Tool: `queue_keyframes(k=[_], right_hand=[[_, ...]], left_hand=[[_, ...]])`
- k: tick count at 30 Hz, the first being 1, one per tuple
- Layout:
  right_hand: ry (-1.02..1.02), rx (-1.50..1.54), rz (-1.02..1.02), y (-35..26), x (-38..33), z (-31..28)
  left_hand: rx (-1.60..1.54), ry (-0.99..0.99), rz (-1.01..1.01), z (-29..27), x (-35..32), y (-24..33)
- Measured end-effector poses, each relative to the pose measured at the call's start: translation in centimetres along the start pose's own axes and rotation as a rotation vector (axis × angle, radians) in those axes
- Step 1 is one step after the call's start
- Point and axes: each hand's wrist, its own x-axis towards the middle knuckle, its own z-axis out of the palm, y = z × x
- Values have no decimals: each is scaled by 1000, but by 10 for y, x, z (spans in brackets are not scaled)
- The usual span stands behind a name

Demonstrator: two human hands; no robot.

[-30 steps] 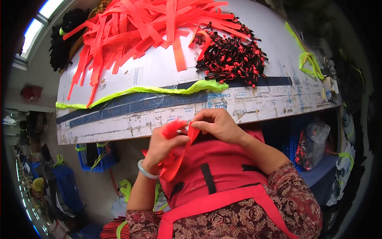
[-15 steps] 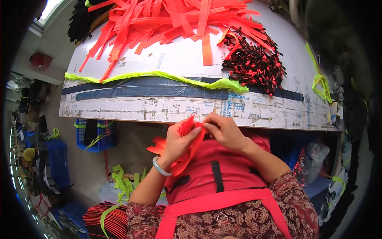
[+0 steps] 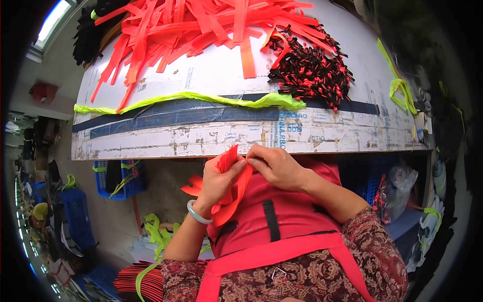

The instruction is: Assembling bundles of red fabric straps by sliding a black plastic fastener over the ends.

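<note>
Left hand (image 3: 216,182) grips orange strips (image 3: 242,184), right hand (image 3: 276,168) pinching one. On bench (image 3: 201,138): strip pile (image 3: 198,27), black-red bits (image 3: 312,70); yellow band (image 3: 193,96) lying between.

Two hands (image 3: 275,167), one bracelet (image 3: 194,213), one apron (image 3: 299,216), two tabletop piles (image 3: 314,68), perhaps three blue containers (image 3: 133,187)

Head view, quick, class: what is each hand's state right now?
Left hand: closed, holding red strips.
Right hand: closed, fingers pinched at one strip.
</note>
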Motion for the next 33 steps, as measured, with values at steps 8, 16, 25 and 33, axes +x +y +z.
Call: queue_keyframes(k=[8,16,25,33], right_hand=[[72,-35,-5,10,-6,6],[1,707,382,42,-8,12],[674,-864,-46,103,15,-118],[679,-611,3,99,8,-115]], left_hand=[[262,13,122,4,5,-4],[394,82,337,33,8,8],[21,-16,-131,2,3,21],[-66,153,-104,13,0,21]])
